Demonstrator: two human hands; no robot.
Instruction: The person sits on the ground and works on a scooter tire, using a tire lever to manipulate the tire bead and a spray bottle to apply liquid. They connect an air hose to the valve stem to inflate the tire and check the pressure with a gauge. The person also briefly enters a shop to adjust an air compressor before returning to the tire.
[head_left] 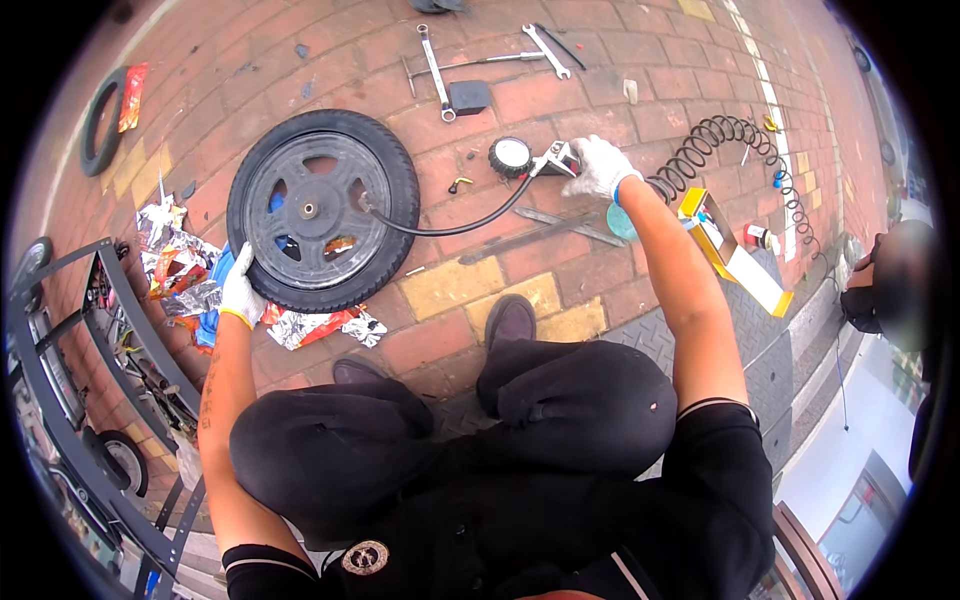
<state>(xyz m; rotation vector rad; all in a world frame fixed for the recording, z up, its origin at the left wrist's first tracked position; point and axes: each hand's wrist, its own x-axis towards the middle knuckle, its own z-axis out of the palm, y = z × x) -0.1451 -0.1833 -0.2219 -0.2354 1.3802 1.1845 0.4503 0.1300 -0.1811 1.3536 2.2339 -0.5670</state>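
A black wheel with a tyre (323,190) lies flat on crumpled foil packaging (180,245) and blue material. My gloved left hand (243,285) grips its left lower edge. Ahead on the right, my gloved right hand (598,168) holds the handle of a tyre inflator (553,160) with a round dial gauge (511,155). A black hose (450,230) curves from it to the wheel, near the valve. A coiled air hose (715,130) runs off to the right of my hand. A small brass-and-black fitting (459,185) lies below the gauge.
Wrenches (434,70) and a dark block (470,97) lie on the paving ahead. A spare tyre (100,125) is far left, above a metal frame (140,330). A yellow box (715,240), metal bar (570,225) and can (755,235) sit right, near another person (862,305).
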